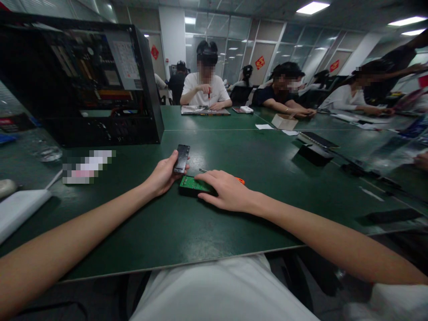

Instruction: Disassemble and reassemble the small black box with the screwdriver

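My left hand (163, 174) grips a small black rectangular cover (182, 158), holding it upright just above the dark green table (187, 223). My right hand (225, 189) lies flat on a black casing with a green circuit board (191, 183) showing in it, fingers spread over its right side. A screwdriver with an orange handle (239, 180) lies on the table just behind my right hand, its metal shaft pointing left.
An open black computer case (83, 80) stands at the back left. White papers (20, 207) lie at the left edge. A black device on a stand (316, 145) sits to the right. Several people work across the table; a small cardboard box (284, 121) lies near them.
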Demonstrator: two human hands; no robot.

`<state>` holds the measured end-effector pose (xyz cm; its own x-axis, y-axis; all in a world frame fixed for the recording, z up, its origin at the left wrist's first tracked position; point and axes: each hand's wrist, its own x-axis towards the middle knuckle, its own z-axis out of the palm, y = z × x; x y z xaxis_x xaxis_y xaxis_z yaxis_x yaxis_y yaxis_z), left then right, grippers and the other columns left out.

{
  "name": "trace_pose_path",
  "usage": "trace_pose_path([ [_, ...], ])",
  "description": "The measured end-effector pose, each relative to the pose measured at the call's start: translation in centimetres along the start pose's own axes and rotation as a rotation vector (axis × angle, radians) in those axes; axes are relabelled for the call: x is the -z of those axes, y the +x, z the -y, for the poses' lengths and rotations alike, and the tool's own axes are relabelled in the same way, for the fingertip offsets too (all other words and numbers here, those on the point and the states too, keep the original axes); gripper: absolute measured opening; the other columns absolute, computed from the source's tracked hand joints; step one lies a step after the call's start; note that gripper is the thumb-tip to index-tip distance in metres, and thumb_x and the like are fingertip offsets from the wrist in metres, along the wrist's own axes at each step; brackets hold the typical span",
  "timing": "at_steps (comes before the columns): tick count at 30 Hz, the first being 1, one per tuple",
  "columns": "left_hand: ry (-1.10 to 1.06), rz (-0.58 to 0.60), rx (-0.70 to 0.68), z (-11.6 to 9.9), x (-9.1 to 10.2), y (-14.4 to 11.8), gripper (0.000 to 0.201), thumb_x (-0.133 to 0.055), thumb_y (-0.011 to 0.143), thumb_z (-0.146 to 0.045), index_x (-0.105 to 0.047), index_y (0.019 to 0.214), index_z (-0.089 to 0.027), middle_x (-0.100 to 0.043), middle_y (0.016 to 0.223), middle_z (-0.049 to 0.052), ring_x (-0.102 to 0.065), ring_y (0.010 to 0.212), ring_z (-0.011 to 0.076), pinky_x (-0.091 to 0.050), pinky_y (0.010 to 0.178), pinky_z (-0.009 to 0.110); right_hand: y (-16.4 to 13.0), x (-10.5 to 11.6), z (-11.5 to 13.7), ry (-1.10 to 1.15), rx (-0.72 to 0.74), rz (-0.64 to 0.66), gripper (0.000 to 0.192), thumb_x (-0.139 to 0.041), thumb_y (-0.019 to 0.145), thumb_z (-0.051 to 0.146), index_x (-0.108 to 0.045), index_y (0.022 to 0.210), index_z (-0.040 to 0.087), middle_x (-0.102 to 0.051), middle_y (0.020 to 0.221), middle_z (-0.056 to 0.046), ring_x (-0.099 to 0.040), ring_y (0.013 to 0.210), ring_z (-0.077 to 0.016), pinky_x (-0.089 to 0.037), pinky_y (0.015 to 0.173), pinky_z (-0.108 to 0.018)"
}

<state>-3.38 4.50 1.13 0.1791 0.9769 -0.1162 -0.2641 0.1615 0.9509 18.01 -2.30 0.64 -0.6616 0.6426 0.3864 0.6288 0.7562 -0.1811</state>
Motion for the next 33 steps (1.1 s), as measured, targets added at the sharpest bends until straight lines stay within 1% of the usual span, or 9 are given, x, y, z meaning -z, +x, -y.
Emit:
trace_pose_path([
  [4, 0.003, 0.028, -0.023, 0.1, 0.1, -0.2, 0.016, -0.061, 0.1, -0.017, -0.072, 0.095, -0.008, -0.068, 0.069, 0.003, -0.062, 0.057, 0.0088, -0.053, 0.057, 0.016, -1.0, 1.2, 0.1, 0.032, -0.02, -0.012, 0.046, -0.063, 0.094, 0.034, -0.058, 0.135, 0.013, -0.071, 0.12, -0.014, -0.066, 0.107, -0.0272, -0.053, 0.095, -0.044],
  [10, 0.059, 0.097, -0.039, 0.0, 0.2, -0.5, 0.017, -0.059, 0.101, -0.022, -0.069, 0.1, -0.008, -0.07, 0.074, 0.005, -0.059, 0.045, 0.0095, -0.048, 0.043, 0.018, -3.9, 5.2, -0.7, 0.022, -0.112, -0.173, 0.037, -0.065, 0.093, 0.033, -0.063, 0.126, 0.018, -0.073, 0.119, -0.01, -0.069, 0.104, -0.0239, -0.054, 0.092, -0.038],
  [13, 0.05, 0.113, -0.043, -0.1, 0.1, -0.7, 0.013, -0.059, 0.1, -0.018, -0.067, 0.103, -0.009, -0.07, 0.075, 0.004, -0.06, 0.046, 0.0089, -0.048, 0.043, 0.017, -7.0, 8.0, -2.6, -0.082, -0.293, -0.33, 0.038, -0.065, 0.092, 0.039, -0.065, 0.125, 0.02, -0.073, 0.121, -0.01, -0.07, 0.105, -0.0254, -0.054, 0.091, -0.039],
  [17, -0.003, 0.187, -0.024, -0.1, -0.1, -1.2, 0.011, -0.066, 0.09, -0.005, -0.068, 0.099, -0.01, -0.073, 0.088, 0.006, -0.067, 0.059, 0.0091, -0.054, 0.053, 0.016, -13.1, 11.8, -7.6, -0.27, -0.658, -0.443, 0.046, -0.066, 0.084, 0.049, -0.069, 0.12, 0.02, -0.075, 0.113, -0.012, -0.071, 0.1, -0.032, -0.054, 0.09, -0.046],
  [19, -0.004, 0.241, -0.001, 0.1, -0.2, -1.4, 0.015, -0.068, 0.086, -0.001, -0.069, 0.098, -0.01, -0.074, 0.098, 0.008, -0.07, 0.067, 0.0103, -0.057, 0.059, 0.017, -16.7, 13.4, -10.5, -0.347, -0.904, -0.397, 0.05, -0.066, 0.08, 0.051, -0.07, 0.119, 0.02, -0.075, 0.112, -0.016, -0.07, 0.1, -0.0369, -0.052, 0.089, -0.051],
  [22, 0.032, 0.297, 0.056, 0.4, -0.3, -1.6, 0.015, -0.071, 0.085, -0.003, -0.071, 0.099, -0.009, -0.076, 0.104, 0.012, -0.074, 0.074, 0.0127, -0.06, 0.065, 0.018, -22.1, 15.0, -14.6, -0.407, -1.175, -0.298, 0.043, -0.068, 0.073, 0.057, -0.071, 0.102, 0.025, -0.074, 0.103, -0.019, -0.069, 0.096, -0.0431, -0.051, 0.081, -0.057],
  [26, 0.101, 0.31, 0.117, 0.7, -0.1, -1.3, 0.005, -0.074, 0.087, -0.01, -0.073, 0.091, -0.008, -0.077, 0.096, 0.012, -0.075, 0.073, 0.0126, -0.06, 0.064, 0.016, -27.7, 14.9, -18.3, -0.461, -1.288, -0.261, 0.04, -0.064, 0.07, 0.065, -0.065, 0.091, 0.031, -0.069, 0.084, -0.014, -0.067, 0.088, -0.0442, -0.05, 0.075, -0.061],
  [30, 0.13, 0.318, 0.084, 1.0, 0.1, -1.1, 0.013, -0.079, 0.085, -0.019, -0.072, 0.088, -0.009, -0.075, 0.086, 0.009, -0.072, 0.068, 0.0118, -0.058, 0.062, 0.017, -29.2, 14.4, -20.1, -0.417, -1.348, -0.186, 0.035, -0.065, 0.069, 0.059, -0.061, 0.087, 0.03, -0.067, 0.08, -0.013, -0.067, 0.083, -0.0404, -0.053, 0.077, -0.058],
  [33, 0.152, 0.345, 0.024, 1.3, 0.0, -1.2, 0.023, -0.083, 0.081, -0.028, -0.07, 0.087, -0.01, -0.072, 0.079, 0.005, -0.068, 0.063, 0.011, -0.054, 0.059, 0.019, -26.9, 14.6, -19.5, -0.464, -1.286, -0.134, 0.031, -0.064, 0.073, 0.053, -0.061, 0.09, 0.026, -0.068, 0.09, -0.015, -0.067, 0.092, -0.0406, -0.053, 0.084, -0.06],
])
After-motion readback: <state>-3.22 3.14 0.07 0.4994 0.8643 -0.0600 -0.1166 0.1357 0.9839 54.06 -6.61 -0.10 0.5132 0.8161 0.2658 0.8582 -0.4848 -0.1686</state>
